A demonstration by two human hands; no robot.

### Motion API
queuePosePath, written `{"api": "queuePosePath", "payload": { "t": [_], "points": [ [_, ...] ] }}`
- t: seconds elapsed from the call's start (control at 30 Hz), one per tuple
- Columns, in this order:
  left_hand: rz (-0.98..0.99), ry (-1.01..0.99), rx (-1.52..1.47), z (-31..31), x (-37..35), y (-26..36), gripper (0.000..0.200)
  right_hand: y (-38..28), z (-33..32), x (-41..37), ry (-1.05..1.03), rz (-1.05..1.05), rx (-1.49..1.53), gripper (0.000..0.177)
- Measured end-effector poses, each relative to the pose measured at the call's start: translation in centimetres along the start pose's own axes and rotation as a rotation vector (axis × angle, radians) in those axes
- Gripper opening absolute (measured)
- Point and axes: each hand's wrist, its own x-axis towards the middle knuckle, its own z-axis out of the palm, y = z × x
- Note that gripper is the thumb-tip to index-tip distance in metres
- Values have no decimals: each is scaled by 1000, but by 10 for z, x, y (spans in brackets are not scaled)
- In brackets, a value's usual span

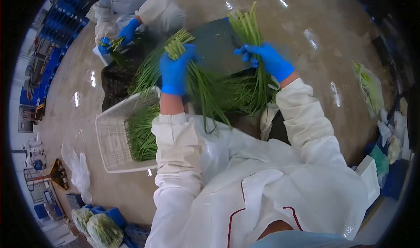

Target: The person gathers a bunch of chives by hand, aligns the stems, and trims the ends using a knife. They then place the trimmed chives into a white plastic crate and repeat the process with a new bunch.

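My left hand [173, 75], in a blue glove, is closed round a bunch of long green stalks [204, 92]; the pale ends stick up above the fist and the thin green parts hang toward my lap. A second bunch of green stalks [246, 25] stands upright in my right hand [270, 60], also gloved in blue, with its pale ends at the top and its green part trailing below. Between and beyond both hands lies a dark flat surface [214, 44]. More green stalks [143, 132] fill part of the white crate [111, 138] beside my left forearm.
Across from me at the upper left, a person in white [162, 11] with blue gloves holds some greens over a dark crate [114, 79]. Plastic bags [81, 175] lie on the floor at left. Bagged greens [369, 88] lie at right, and bagged vegetables [104, 230] at lower left.
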Motion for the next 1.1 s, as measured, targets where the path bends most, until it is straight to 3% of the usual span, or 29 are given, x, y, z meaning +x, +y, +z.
{"api": "queuePosePath", "payload": {
  "t": [0.1, 0.2, 0.43, 0.53, 0.63, 0.77, 0.9, 1.1],
  "points": [
    [-74, -37, -200, 24, -1, 4, 20, 1, -3, -8, -59, -24, 60, 30],
    [-135, 49, -226, 31, 3, 1, 20, -5, -1, -19, -129, -19, 144, 31],
    [-269, -88, -175, 79, -6, -4, 23, 4, 9, -26, -213, -2, 86, 34],
    [-244, -99, -273, 85, -4, -8, 24, 5, 8, -25, -102, -67, 107, 33],
    [-255, -41, -185, 83, -2, -14, 20, 5, -13, -20, 74, -42, 135, 29],
    [-214, 143, -217, 73, 4, -5, 18, -3, -19, -25, 73, -77, 121, 24],
    [-174, 109, -195, 64, 8, -9, 19, -2, -25, -27, 87, -66, 117, 24],
    [-267, -4, -240, 83, -2, -5, 19, -2, -11, -32, 26, -83, 21, 31]
  ]
}}
